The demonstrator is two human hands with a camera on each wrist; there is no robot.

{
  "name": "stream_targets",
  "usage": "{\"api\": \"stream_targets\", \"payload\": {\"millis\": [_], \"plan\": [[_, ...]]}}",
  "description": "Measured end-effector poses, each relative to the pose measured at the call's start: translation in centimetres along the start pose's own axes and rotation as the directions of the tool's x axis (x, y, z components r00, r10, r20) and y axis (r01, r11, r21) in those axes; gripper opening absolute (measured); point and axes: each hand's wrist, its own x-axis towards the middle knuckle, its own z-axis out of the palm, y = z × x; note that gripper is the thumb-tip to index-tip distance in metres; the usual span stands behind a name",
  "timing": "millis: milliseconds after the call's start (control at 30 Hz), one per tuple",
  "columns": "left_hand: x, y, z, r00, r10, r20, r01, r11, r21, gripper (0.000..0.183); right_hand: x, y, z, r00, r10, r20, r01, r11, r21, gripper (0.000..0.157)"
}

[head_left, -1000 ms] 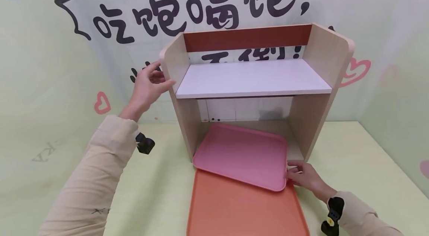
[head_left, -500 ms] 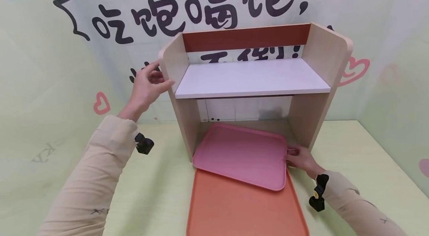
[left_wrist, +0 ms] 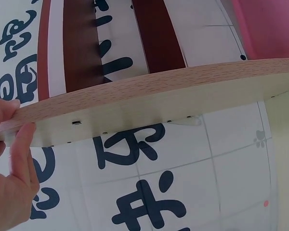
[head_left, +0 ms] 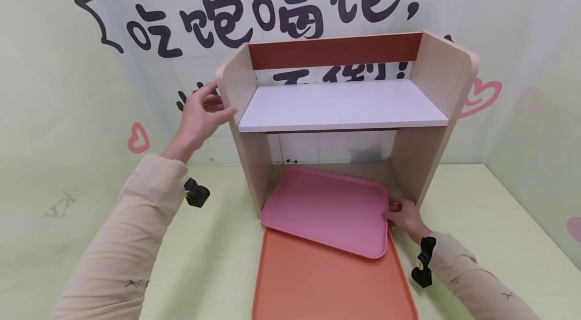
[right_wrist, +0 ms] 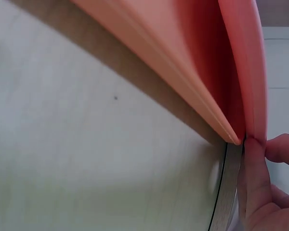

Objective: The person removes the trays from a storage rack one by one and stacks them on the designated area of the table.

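My left hand grips the upper front edge of the left side panel of a small wooden shelf. In the left wrist view, its fingers lie on both faces of that panel. At the right rim of a pink tray, my right hand pinches with thumb on top and fingers below, as the right wrist view shows too. The pink tray sits askew, its rear inside the lower compartment and its front over an orange tray. The orange tray's far end is hidden under the pink one.
A white upper board spans the shelf below a red-brown back rail. The shelf stands on a pale wood-grain table. Behind it hangs a printed backdrop with large black characters.
My right hand has slid away from me along the pink tray's right edge, and its thumb now lies over the rim. My left hand and both trays look almost unmoved.
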Motion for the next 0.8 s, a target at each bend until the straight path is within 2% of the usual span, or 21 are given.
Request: {"api": "stream_targets", "payload": {"millis": [367, 600, 800], "plan": [[0.1, 0.0, 0.1, 1.0, 0.005, -0.007, -0.005, 1.0, -0.002, 0.062, -1.3, 0.0, 0.1, 1.0, -0.013, -0.013, 0.013, 0.999, 0.046, 0.048], [0.1, 0.0, 0.0, 1.0, -0.006, -0.002, 0.006, 1.0, 0.003, 0.063, -2.1, 0.1, 0.1, 1.0, 0.029, 0.004, -0.03, 0.997, 0.073, 0.051], [0.1, 0.0, 0.1, 1.0, -0.007, 0.003, 0.007, 1.0, 0.01, 0.064, -2.3, 0.1, -0.3, 0.998, 0.044, 0.038, -0.046, 0.998, 0.053, 0.053]]}}
